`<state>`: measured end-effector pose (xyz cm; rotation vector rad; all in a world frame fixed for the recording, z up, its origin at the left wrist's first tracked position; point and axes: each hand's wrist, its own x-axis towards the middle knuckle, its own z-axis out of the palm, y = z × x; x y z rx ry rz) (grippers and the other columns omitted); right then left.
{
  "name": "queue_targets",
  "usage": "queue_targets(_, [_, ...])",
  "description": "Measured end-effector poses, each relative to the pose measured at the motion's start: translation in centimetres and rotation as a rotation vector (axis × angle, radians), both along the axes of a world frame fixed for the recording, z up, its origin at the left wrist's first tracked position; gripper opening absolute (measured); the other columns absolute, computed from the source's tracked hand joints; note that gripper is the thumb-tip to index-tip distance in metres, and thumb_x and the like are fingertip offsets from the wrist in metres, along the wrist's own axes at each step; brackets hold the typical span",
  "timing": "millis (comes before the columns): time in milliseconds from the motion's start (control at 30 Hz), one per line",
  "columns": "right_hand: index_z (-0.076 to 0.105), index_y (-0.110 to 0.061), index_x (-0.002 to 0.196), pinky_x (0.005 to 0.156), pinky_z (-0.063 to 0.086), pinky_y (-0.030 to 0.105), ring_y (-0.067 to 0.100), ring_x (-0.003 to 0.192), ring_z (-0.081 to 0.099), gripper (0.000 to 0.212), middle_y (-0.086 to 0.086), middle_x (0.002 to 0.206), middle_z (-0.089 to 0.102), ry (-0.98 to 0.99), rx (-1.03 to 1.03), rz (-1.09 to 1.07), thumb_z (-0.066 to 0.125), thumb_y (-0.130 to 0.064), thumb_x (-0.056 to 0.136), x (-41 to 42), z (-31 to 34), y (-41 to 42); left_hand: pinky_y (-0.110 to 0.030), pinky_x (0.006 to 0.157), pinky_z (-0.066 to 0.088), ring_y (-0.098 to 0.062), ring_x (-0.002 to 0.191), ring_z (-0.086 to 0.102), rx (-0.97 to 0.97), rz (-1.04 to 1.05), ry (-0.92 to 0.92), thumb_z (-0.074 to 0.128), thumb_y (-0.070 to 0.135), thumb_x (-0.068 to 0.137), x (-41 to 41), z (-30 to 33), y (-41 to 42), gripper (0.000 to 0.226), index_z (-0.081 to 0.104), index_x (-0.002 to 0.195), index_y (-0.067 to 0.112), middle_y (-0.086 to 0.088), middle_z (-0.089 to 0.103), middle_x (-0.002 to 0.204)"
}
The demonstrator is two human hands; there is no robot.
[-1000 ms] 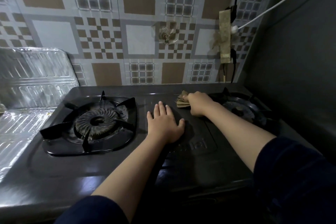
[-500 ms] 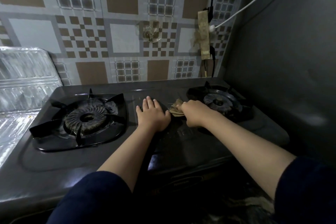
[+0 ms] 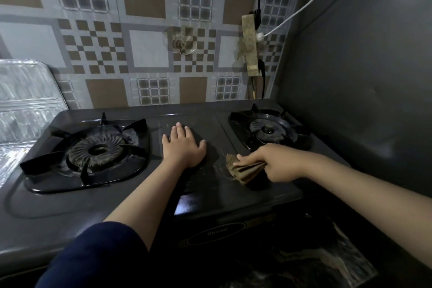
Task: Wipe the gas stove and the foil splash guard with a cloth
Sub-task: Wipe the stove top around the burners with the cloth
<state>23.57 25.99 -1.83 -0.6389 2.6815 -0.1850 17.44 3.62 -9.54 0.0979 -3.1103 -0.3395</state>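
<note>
A dark grey two-burner gas stove fills the middle of the head view. My left hand lies flat, fingers apart, on the stove's centre panel between the burners. My right hand is closed on a bunched brown cloth, which touches the stove top in front of the right burner. The left burner has a black pan support around it. A silver foil splash guard stands at the far left, beside the stove.
A patterned tile wall rises behind the stove, with a small hook, a taped strip and a white cable. A dark grey wall stands close on the right. The stove's front panel faces me.
My right hand has dragged the cloth from the back of the centre panel toward me and to the right, to the area in front of the right burner. My left hand stays flat.
</note>
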Motion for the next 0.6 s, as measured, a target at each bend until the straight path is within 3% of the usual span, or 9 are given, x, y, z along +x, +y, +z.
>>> queue_targets(100, [0.065, -0.037, 0.116, 0.100, 0.049, 0.035, 0.012, 0.112, 0.060, 0.067, -0.012, 0.121, 0.066, -0.186, -0.032, 0.060, 0.039, 0.009, 0.076, -2.7, 2.6, 1.3, -0.049, 0.118, 0.004, -0.026, 0.149, -0.004, -0.018, 0.005, 0.007, 0.023, 0.058, 0.095, -0.1, -0.1, 0.0, 0.078, 0.006, 0.153, 0.008, -0.013, -0.005, 0.161])
queue_targets(200, [0.067, -0.032, 0.104, 0.068, 0.058, 0.023, 0.006, 0.087, 0.068, 0.053, -0.006, 0.101, 0.069, -0.238, -0.029, 0.084, 0.042, 0.010, 0.082, -6.2, 5.6, 2.1, -0.049, 0.118, 0.003, -0.025, 0.149, -0.005, -0.045, 0.016, -0.003, 0.022, 0.057, 0.095, -0.1, -0.3, 0.1, 0.077, 0.004, 0.153, 0.009, -0.012, -0.007, 0.161])
queue_targets(267, [0.065, -0.023, 0.109, 0.060, 0.056, 0.018, 0.004, 0.080, 0.070, 0.048, 0.000, 0.100, 0.068, -0.181, -0.115, 0.070, 0.042, 0.012, 0.085, -8.6, 7.4, 2.5, -0.048, 0.118, 0.003, -0.024, 0.148, -0.007, -0.057, 0.017, -0.010, 0.022, 0.057, 0.096, -0.2, -0.1, 0.1, 0.077, 0.002, 0.153, 0.010, -0.012, -0.008, 0.161])
queue_targets(300, [0.064, -0.018, 0.111, 0.064, 0.058, 0.021, 0.008, 0.083, 0.071, 0.047, 0.004, 0.100, 0.069, -0.163, -0.189, 0.064, 0.042, 0.014, 0.085, -9.9, 8.0, 2.6, -0.048, 0.118, 0.003, -0.023, 0.148, -0.007, -0.065, 0.019, -0.010, 0.021, 0.057, 0.096, -0.2, -0.1, 0.1, 0.077, 0.002, 0.153, 0.010, -0.011, -0.008, 0.161])
queue_targets(367, [0.066, -0.016, 0.112, 0.084, 0.057, 0.038, 0.022, 0.098, 0.068, 0.047, 0.010, 0.106, 0.070, -0.111, -0.283, 0.072, 0.043, 0.014, 0.084, -12.7, 8.4, 2.3, -0.047, 0.118, 0.003, -0.023, 0.149, -0.006, -0.082, 0.016, 0.004, 0.021, 0.057, 0.096, -0.2, -0.1, 0.1, 0.076, 0.002, 0.153, 0.011, -0.010, -0.008, 0.161])
queue_targets(433, [0.068, -0.018, 0.110, 0.092, 0.053, 0.046, 0.026, 0.102, 0.065, 0.048, 0.009, 0.107, 0.069, -0.047, -0.268, 0.090, 0.044, 0.013, 0.082, -15.8, 8.0, 1.6, -0.046, 0.119, 0.003, -0.021, 0.149, -0.005, -0.092, 0.027, 0.002, 0.021, 0.058, 0.096, -0.3, -0.2, 0.1, 0.076, 0.002, 0.154, 0.013, -0.008, -0.007, 0.161])
queue_targets(500, [0.068, -0.020, 0.110, 0.093, 0.052, 0.046, 0.026, 0.104, 0.062, 0.052, 0.006, 0.108, 0.069, 0.040, -0.223, 0.112, 0.044, 0.012, 0.077, -18.3, 7.5, 0.3, -0.044, 0.120, 0.003, -0.019, 0.149, -0.006, -0.096, 0.041, -0.007, 0.021, 0.059, 0.096, -0.4, -0.2, 0.2, 0.075, 0.002, 0.154, 0.015, -0.006, -0.008, 0.161])
queue_targets(600, [0.062, -0.027, 0.122, 0.085, 0.053, 0.032, 0.017, 0.105, 0.060, 0.066, -0.006, 0.115, 0.066, 0.132, -0.194, 0.177, 0.041, 0.013, 0.074, -20.8, 5.9, -1.8, -0.041, 0.120, 0.002, -0.016, 0.148, -0.006, -0.101, 0.047, -0.020, 0.021, 0.062, 0.094, -0.4, 0.1, 0.3, 0.077, 0.002, 0.154, 0.018, -0.003, -0.009, 0.161])
